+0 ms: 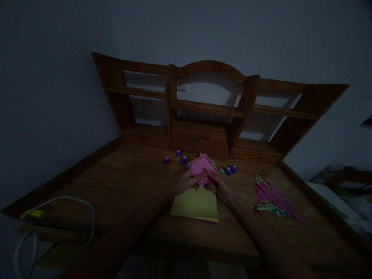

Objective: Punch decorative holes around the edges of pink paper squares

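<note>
Both of my hands meet over the middle of the desk around a square pink paper card (pixel 199 166), which is tilted and has rows of small punched shapes along its edges. My left hand (pixel 185 183) grips the card's lower left side, thumb lying across it. At the lower right edge, my right hand (pixel 218 183) is closed around a red paper punch (pixel 212 179), mostly hidden by fingers and card, and its thumb reaches onto the card. Below the hands lies a stack of yellow paper (pixel 194 204), with red and blue sheets showing underneath.
Several purple punches (pixel 166 160) and green ones (pixel 221 171) stand behind the hands. A pile of pink, yellow and blue cut strips (pixel 274 197) lies right. A wooden shelf unit (pixel 200 137) backs the desk. A white cable (pixel 69 197) loops over the left front edge.
</note>
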### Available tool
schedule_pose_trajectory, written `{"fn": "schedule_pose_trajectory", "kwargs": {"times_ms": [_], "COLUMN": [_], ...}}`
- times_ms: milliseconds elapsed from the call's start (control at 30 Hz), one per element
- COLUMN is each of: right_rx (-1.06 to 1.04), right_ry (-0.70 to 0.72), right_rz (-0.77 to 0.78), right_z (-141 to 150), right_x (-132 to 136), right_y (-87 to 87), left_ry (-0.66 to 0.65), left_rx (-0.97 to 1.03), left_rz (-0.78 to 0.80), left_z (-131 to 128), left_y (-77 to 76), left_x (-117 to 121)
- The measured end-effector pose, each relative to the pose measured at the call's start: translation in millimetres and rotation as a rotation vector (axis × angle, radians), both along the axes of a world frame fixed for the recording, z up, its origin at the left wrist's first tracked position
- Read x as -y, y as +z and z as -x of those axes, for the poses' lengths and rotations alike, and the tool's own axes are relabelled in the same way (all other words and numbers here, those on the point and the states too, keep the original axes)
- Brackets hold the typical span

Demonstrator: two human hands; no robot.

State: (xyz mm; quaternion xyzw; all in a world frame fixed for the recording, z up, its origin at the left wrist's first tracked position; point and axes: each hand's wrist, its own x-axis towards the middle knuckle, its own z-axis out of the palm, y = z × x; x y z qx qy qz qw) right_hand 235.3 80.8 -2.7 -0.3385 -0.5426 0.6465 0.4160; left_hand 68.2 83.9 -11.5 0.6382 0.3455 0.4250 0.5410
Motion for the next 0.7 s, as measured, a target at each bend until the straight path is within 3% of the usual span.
{"fn": "schedule_pose_trajectory", "kwargs": {"times_ms": [300, 700], "right_rx": [0.041, -0.028], "right_ry": [-0.016, -0.015], "right_rz": [0.043, 0.079], "right_z": [-1.1, -7.8], "right_x": [-3.0, -7.9], "right_y": [-2.9, -2.4], "left_ry": [-0.018, 0.021], "left_rx": [0.01, 0.079], "left_rz": [0.012, 0.032], "left_z": [2.6, 3.0], "left_y": [-9.3, -3.2], "left_x": [-6.6, -8.5]}}
